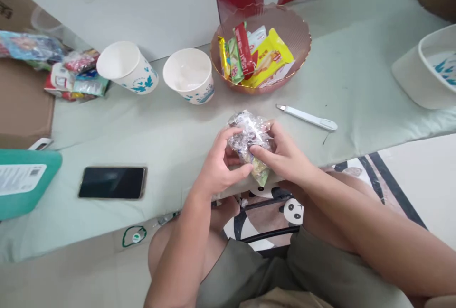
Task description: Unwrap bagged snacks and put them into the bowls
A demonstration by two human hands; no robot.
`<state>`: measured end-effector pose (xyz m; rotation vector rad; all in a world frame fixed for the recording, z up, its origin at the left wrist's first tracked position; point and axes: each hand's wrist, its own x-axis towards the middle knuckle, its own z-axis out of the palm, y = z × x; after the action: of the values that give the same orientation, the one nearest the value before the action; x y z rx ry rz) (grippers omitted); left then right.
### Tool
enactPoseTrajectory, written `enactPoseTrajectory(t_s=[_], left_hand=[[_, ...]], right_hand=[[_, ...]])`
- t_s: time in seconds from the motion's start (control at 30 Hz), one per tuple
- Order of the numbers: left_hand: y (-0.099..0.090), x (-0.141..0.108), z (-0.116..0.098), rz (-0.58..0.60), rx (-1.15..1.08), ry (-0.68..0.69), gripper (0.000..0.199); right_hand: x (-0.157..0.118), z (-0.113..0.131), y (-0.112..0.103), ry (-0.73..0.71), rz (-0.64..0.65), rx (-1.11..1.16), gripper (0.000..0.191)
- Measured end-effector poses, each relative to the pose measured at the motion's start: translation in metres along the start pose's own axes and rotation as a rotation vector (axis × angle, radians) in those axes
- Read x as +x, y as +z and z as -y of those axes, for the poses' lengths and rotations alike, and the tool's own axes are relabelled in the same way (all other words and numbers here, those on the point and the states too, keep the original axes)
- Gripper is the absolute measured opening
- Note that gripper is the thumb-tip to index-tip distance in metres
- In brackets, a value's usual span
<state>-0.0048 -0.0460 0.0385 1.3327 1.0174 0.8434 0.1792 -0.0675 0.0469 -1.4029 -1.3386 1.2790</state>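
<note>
The left hand [220,163] and right hand [287,156] gripped one clear, crinkled packet [248,132], green-tipped, at the near edge of the tabletop [171,132]. Two cups [119,63] stood near one bowl [297,42]; one knife [309,117] lay closer.

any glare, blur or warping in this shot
Head view, centre: white glints on the crinkled clear packet held between the left hand and right hand, hiding some detail; head view, left edge: the snack packets look soft and smeared; head view, right edge: the white container looks stretched, probably lens distortion.
</note>
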Motion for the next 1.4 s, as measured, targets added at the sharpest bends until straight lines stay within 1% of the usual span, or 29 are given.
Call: enactPoseTrajectory(t_s=[0.03, 0.1, 0.17, 0.2, 0.23, 0.3, 0.33, 0.4, 0.5, 0.57, 0.6, 0.63, 0.67, 0.7, 0.77, 0.8, 0.87, 0.93, 1.03, 1.13, 1.23, 1.4], left_hand=[[0.002, 0.002, 0.001, -0.006, -0.01, -0.019, 0.063], [0.004, 0.005, 0.004, -0.034, -0.004, -0.027, 0.055], [0.003, 0.007, 0.005, -0.101, 0.071, -0.003, 0.045], [0.001, 0.007, 0.004, -0.129, 0.109, 0.017, 0.04], [-0.002, 0.007, 0.004, -0.153, 0.14, 0.035, 0.036], [-0.007, 0.006, 0.002, -0.189, 0.18, 0.059, 0.031], [-0.01, 0.005, 0.001, -0.2, 0.193, 0.066, 0.03], [-0.014, 0.003, 0.001, -0.202, 0.214, 0.073, 0.029], [-0.016, 0.0, 0.004, -0.192, 0.243, 0.11, 0.026], [-0.015, -0.001, 0.005, -0.19, 0.279, 0.148, 0.024], [-0.015, -0.001, 0.006, -0.195, 0.305, 0.167, 0.023], [-0.015, -0.002, 0.006, -0.201, 0.34, 0.184, 0.022], [-0.015, -0.003, 0.006, -0.209, 0.383, 0.205, 0.022], [-0.015, -0.003, 0.005, -0.216, 0.432, 0.227, 0.022], [-0.014, -0.005, 0.004, -0.227, 0.524, 0.28, 0.022], [-0.014, -0.006, 0.004, -0.226, 0.554, 0.306, 0.022], [-0.014, -0.007, 0.004, -0.215, 0.573, 0.349, 0.021], [-0.015, -0.009, 0.005, -0.202, 0.581, 0.376, 0.02], [-0.018, -0.01, 0.004, -0.212, 0.594, 0.398, 0.016], [-0.02, -0.01, 0.002, -0.25, 0.557, 0.43, 0.016], [-0.021, -0.009, 0.0, -0.297, 0.501, 0.449, 0.018], [-0.024, -0.004, 0.002, -0.36, 0.343, 0.463, 0.015]], right_hand=[[0.002, 0.002, -0.005, -0.014, 0.011, -0.047, 0.027], [0.004, 0.007, -0.017, -0.115, 0.003, -0.177, 0.02], [0.005, 0.011, -0.033, -0.236, -0.095, -0.359, 0.014], [0.005, 0.012, -0.041, -0.257, -0.168, -0.467, 0.015], [0.005, 0.012, -0.05, -0.242, -0.247, -0.577, 0.017], [0.004, 0.009, -0.067, -0.128, -0.362, -0.782, 0.028], [0.003, 0.005, -0.074, -0.058, -0.378, -0.869, 0.033], [0.003, -0.003, -0.084, 0.058, -0.347, -0.996, 0.037], [0.003, -0.01, -0.09, 0.162, -0.316, -1.062, 0.029], [0.002, -0.007, -0.085, 0.166, -0.356, -0.976, 0.023], [0.001, -0.004, -0.079, 0.144, -0.371, -0.864, 0.021], [-0.001, 0.0, -0.072, 0.113, -0.363, -0.701, 0.021], [-0.004, 0.005, -0.063, 0.082, -0.329, -0.496, 0.025], [-0.008, 0.009, -0.053, 0.058, -0.27, -0.274, 0.031], [-0.017, 0.019, -0.03, 0.035, -0.102, 0.127, 0.041], [-0.021, 0.023, -0.018, 0.033, -0.024, 0.264, 0.043], [-0.026, 0.029, 0.001, 0.05, 0.097, 0.422, 0.044], [-0.028, 0.033, 0.015, 0.1, 0.157, 0.474, 0.042], [-0.025, 0.035, 0.025, 0.19, 0.17, 0.442, 0.036], [-0.021, 0.033, 0.026, 0.235, 0.148, 0.37, 0.035], [-0.02, 0.031, 0.025, 0.284, 0.139, 0.361, 0.034], [-0.023, 0.028, 0.026, 0.328, 0.213, 0.331, 0.035]])
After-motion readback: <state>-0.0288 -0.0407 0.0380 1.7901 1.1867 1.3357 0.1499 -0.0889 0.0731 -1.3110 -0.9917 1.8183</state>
